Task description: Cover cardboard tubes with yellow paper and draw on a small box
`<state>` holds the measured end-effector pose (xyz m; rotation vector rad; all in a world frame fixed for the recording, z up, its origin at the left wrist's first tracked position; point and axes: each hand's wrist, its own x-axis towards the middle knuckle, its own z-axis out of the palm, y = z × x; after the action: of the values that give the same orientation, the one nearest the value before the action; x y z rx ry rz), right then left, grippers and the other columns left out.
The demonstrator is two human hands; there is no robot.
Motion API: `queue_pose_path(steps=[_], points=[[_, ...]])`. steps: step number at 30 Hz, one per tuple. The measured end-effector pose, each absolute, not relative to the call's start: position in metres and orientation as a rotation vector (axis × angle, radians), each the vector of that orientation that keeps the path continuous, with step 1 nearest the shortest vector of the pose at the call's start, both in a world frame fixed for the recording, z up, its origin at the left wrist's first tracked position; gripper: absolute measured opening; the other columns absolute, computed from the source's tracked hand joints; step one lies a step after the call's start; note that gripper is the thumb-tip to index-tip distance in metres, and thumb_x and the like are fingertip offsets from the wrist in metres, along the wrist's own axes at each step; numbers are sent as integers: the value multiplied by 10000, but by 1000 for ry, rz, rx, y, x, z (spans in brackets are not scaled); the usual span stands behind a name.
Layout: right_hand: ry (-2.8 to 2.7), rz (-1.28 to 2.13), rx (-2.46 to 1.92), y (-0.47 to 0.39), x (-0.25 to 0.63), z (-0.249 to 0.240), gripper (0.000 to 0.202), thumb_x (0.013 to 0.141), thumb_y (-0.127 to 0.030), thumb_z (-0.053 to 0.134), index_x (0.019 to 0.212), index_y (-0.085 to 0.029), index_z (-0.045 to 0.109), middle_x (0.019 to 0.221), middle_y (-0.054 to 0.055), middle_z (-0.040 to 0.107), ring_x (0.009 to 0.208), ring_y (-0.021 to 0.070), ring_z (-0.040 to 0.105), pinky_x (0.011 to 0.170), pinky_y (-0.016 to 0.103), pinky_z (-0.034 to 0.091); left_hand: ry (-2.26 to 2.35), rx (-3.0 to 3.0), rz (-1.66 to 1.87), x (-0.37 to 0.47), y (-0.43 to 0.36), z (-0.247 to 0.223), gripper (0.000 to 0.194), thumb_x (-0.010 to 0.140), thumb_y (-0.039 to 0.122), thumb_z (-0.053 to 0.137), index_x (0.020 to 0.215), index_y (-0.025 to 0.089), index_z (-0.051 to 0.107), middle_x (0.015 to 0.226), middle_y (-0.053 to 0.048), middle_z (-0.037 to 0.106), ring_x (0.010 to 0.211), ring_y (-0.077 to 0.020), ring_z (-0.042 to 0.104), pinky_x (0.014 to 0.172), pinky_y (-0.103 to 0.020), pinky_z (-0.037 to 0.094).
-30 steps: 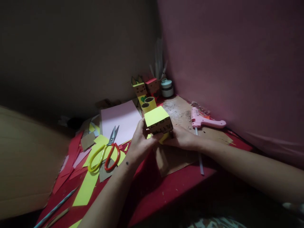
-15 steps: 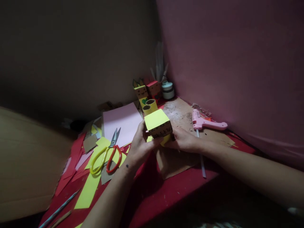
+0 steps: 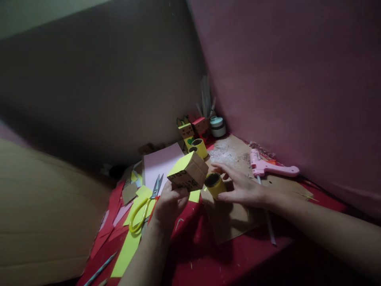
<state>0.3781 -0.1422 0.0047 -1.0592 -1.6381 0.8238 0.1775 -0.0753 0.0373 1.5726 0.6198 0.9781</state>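
My left hand [image 3: 171, 202] is closed on a small cardboard box [image 3: 193, 173] with a yellow top and dark printed letters, held tilted above the table. Just to its right, my right hand [image 3: 238, 184] has its fingers and thumb around a short yellow tube [image 3: 218, 188] with a dark open end facing up. Box and tube are apart. Beyond the box stand two more yellow tubes [image 3: 201, 147]. Scissors [image 3: 143, 212] with one yellow and one red handle lie left of my left hand, partly covered by it.
A pink glue gun [image 3: 272, 165] lies at the right on cardboard [image 3: 282, 186]. At the back are two box figures [image 3: 186, 131] and a pale jar [image 3: 218, 126]. Pink paper [image 3: 160, 163], red strips [image 3: 111, 216] and yellow scraps [image 3: 126, 254] lie on the left. A cardboard panel [image 3: 44, 214] stands far left.
The box was held in both hands over the yellow tube. Now it has moved left and tilted in my left hand, while the tube is apart in my right. The view has shifted too.
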Motion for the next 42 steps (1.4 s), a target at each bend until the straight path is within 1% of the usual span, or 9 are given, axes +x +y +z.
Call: queue_pose_path(steps=[4,9,14,19,25,28,31,37,42], points=[[-1542,577,-1097,-151,380,8,670,735,-305,700,1333,-244,402,1285,122,497,1159,309,480,898,499,465,695,1567,1042,180,-81,42,414,637,167,620,1051,167,616,986,-86,694,1003,-294,619,920,-432,476],[-1583,283,-969,-167,371,27,575,806,-293,646,1328,-303,407,1292,78,498,1169,299,463,963,497,410,807,1818,1213,185,-100,44,593,708,260,727,1239,238,465,1216,-86,565,1095,-260,547,936,-408,445],[-1500,616,-878,-167,349,35,710,783,-304,704,1380,-342,321,1326,55,496,1178,265,489,1003,457,407,1054,2445,1441,185,-116,39,618,752,333,698,1280,196,408,1095,-122,501,983,-285,488,856,-436,430],[-1209,961,-697,-157,338,37,632,773,-237,712,1318,-279,395,1287,63,540,1180,231,513,1004,414,422,957,2757,1533,188,-121,38,807,744,284,715,1402,200,255,1177,-148,469,1020,-306,451,886,-443,406],[-1066,1219,-608,-148,355,43,406,775,-236,685,1150,-202,533,1093,74,645,989,217,613,846,360,489,943,2478,1171,183,-104,33,761,738,311,728,1361,261,294,1196,-110,498,1040,-283,485,839,-431,436],[-1045,1157,-606,-144,369,46,287,794,-257,659,1061,-188,580,940,53,659,812,175,615,698,289,480,956,2291,973,184,-96,24,776,718,341,739,1349,253,296,1197,-107,484,1087,-289,476,860,-442,428],[-1054,1106,-567,-143,377,48,205,798,-251,646,985,-184,595,881,42,641,746,153,581,648,266,454,919,2173,863,190,-95,13,792,684,324,763,1334,248,318,1204,-112,476,1123,-297,459,898,-458,407],[-1064,1201,-529,-140,377,40,214,809,-261,611,1010,-187,611,890,47,645,740,164,575,653,287,449,884,2085,797,198,-99,-5,823,675,201,721,1368,243,279,1216,-116,465,1135,-290,461,878,-436,433],[-984,1314,-411,-137,382,37,248,852,-358,501,909,-184,668,755,46,654,659,180,579,606,304,444,876,1989,764,203,-99,-9,829,654,166,717,1366,255,302,1310,-118,444,1127,-289,495,904,-439,442]])
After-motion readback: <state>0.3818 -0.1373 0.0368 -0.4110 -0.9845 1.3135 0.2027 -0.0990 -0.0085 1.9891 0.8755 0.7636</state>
